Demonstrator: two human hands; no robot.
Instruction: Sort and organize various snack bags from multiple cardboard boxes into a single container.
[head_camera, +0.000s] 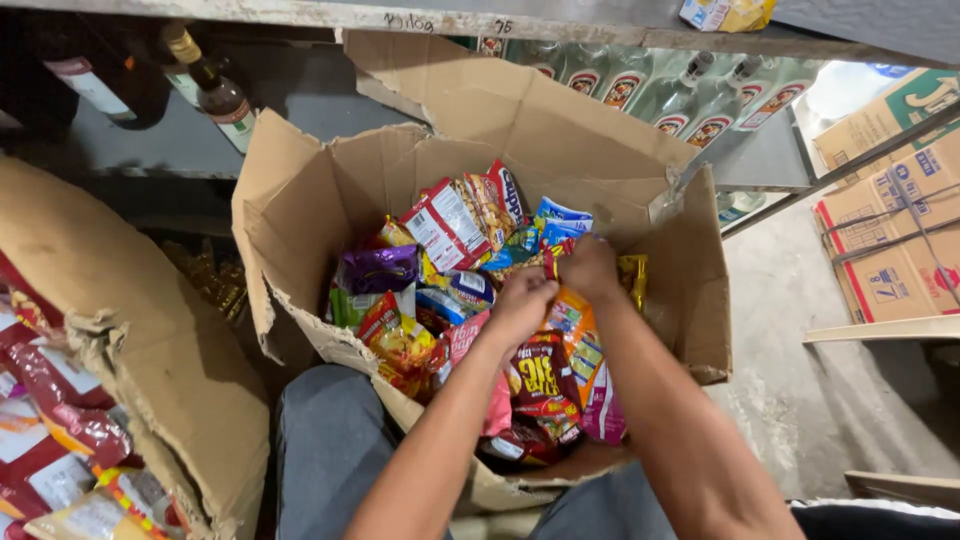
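A: What can't you make out in the cardboard box (300, 200)?

B: Both hands are sunk among the snack packets (450, 280). The left hand (522, 305) shows only its back; its fingers are buried, so whether they grip anything I cannot tell. The same goes for the right hand (590, 268), whose fingertips vanish behind a packet near the box's far right corner.

A: And the box's near edge?

B: Hidden by the forearms and the knees.

A: Around it?

B: The torn carton (150, 360) is cut off by the left edge. The dark bottles (215, 90) lose their tops under the shelf (400, 18). The clear bottles (690, 100) behind the box flap show only in part.
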